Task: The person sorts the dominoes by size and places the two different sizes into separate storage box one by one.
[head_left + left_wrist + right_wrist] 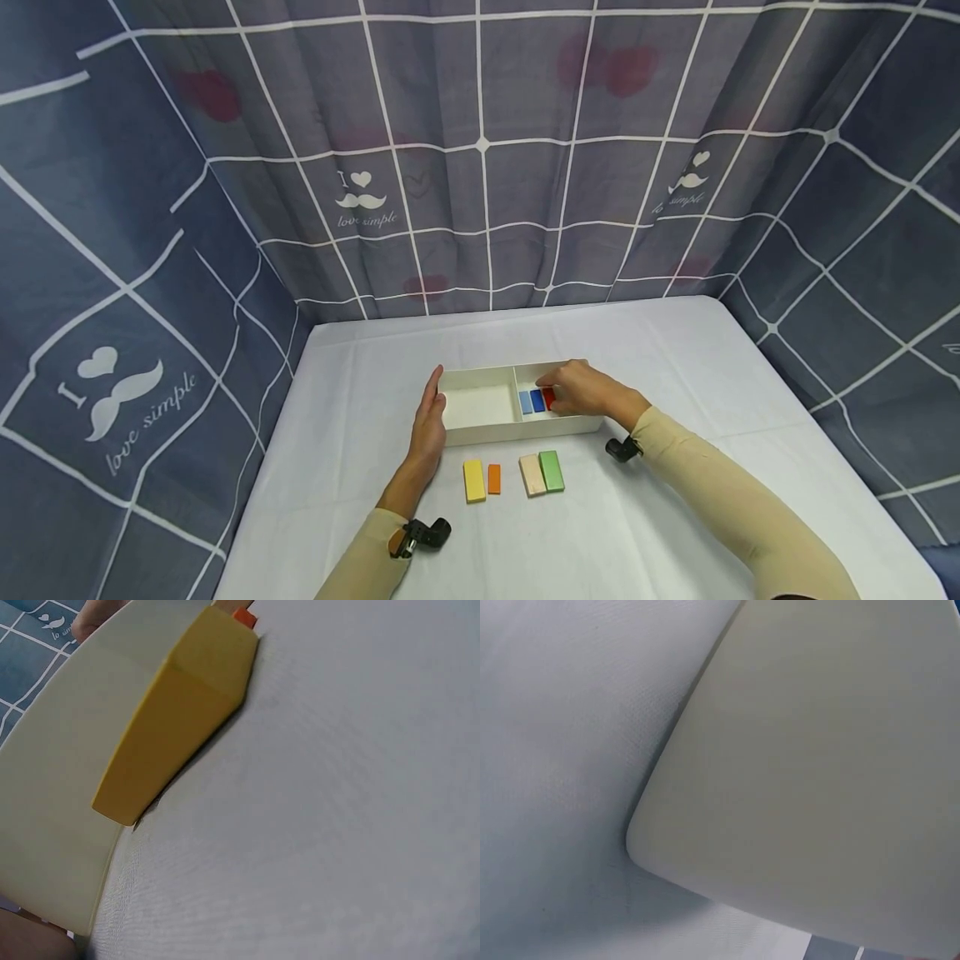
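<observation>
My left hand [429, 423] lies flat and straight-fingered against the left end wall of the tray [480, 430], palm to the wall, holding nothing. Pressed like that it only braces; if I lean too hard, I judge the light tray could skid rightward on the cloth of the surface [660, 533] and carry its load with it.

Just right of that hand and nearer to me, four blocks lie loose in front of the tray: yellow [473, 481] with orange [493, 478] just beside it, then, a little apart, beige [532, 475] touching green [551, 471]. The left wrist view shows the yellow block [177, 712] close to the tray's front wall [52, 825]. A dragged sleeve or wrist could knock them out of line.

The tray's left compartment holds nothing that I can see. In the right one, a pale blue block [525, 402] and a darker blue one [537, 400] stand side by side, with the red block [548, 398] next to them, under my right hand [581, 389]. That grip is curled around the red block, fingertips pinching it, though my knuckles hide just how. The risk here is a crowded corner: the red one could tip against the blue, or my fingers could snag the divider and topple the row. The right wrist view shows only the tray's outer wall [817, 772] and cloth.
</observation>
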{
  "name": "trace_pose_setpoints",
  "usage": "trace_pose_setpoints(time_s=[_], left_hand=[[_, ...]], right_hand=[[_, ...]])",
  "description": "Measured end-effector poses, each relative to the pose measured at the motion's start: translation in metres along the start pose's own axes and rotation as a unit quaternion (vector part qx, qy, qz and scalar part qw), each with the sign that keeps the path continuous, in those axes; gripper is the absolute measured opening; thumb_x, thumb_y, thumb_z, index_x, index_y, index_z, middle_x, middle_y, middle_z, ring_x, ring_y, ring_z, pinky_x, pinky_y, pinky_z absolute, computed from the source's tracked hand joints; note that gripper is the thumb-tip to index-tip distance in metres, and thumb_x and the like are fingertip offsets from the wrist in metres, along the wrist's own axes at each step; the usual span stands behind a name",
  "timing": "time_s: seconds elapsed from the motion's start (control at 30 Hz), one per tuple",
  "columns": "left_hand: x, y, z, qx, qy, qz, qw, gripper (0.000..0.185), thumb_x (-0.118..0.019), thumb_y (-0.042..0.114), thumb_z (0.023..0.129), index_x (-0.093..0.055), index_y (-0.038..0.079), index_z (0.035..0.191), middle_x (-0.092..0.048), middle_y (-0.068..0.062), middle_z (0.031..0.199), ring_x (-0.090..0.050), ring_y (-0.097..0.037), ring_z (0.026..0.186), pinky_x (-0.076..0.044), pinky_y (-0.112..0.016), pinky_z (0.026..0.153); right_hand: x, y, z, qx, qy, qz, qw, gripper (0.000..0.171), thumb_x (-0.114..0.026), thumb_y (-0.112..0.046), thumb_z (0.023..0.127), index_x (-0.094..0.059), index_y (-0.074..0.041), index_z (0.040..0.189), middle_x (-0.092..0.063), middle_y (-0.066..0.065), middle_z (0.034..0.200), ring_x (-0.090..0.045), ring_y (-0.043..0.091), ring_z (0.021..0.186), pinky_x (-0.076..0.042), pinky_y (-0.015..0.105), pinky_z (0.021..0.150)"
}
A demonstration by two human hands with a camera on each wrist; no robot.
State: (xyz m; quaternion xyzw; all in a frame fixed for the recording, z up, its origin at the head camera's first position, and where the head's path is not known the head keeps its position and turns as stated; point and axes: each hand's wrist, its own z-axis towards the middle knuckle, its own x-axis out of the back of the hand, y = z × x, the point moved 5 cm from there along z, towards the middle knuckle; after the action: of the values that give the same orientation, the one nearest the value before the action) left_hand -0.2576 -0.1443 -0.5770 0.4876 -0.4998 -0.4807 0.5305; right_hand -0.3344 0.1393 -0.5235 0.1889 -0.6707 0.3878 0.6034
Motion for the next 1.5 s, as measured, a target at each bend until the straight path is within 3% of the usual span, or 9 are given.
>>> trace_pose_setpoints(time_s=[0.4, 0.9, 1.5], left_hand=[[0.0, -0.001, -0.002, 0.005, -0.001, 0.001, 1.0, 0.055, -0.028, 0.024, 0.121, -0.024, 0.031, 0.176, -0.015, -0.002, 0.185, -0.009, -0.034, 0.172, -0.006, -0.063, 0.138], [0.001, -0.001, -0.001, -0.001, -0.004, 0.003, 1.0, 0.056, -0.028, 0.023, 0.121, -0.023, 0.029, 0.176, -0.013, -0.003, 0.186, -0.008, -0.038, 0.172, -0.004, -0.065, 0.138], [0.0, -0.002, -0.002, 0.002, -0.004, 0.0, 1.0, 0.056, -0.027, 0.024, 0.121, -0.024, 0.031, 0.176, -0.013, -0.003, 0.186, -0.008, -0.037, 0.172, -0.004, -0.064, 0.138]], right_hand=[[0.006, -0.002, -0.005, -0.008, 0.01, 0.035, 0.999, 0.047, -0.09, -0.011, 0.088, -0.078, 0.0, 0.132, -0.081, 0.011, 0.127, -0.077, 0.028, 0.12, -0.063, 0.046, 0.105], [0.019, -0.004, -0.015, 0.0, 0.038, 0.048, 0.998, 0.046, -0.089, -0.012, 0.091, -0.077, 0.001, 0.133, -0.08, 0.014, 0.129, -0.079, 0.03, 0.116, -0.065, 0.047, 0.099], [0.038, -0.019, -0.034, -0.01, 0.068, 0.053, 0.996, 0.049, -0.089, -0.015, 0.093, -0.075, -0.001, 0.137, -0.079, 0.011, 0.133, -0.076, 0.029, 0.124, -0.062, 0.049, 0.106]])
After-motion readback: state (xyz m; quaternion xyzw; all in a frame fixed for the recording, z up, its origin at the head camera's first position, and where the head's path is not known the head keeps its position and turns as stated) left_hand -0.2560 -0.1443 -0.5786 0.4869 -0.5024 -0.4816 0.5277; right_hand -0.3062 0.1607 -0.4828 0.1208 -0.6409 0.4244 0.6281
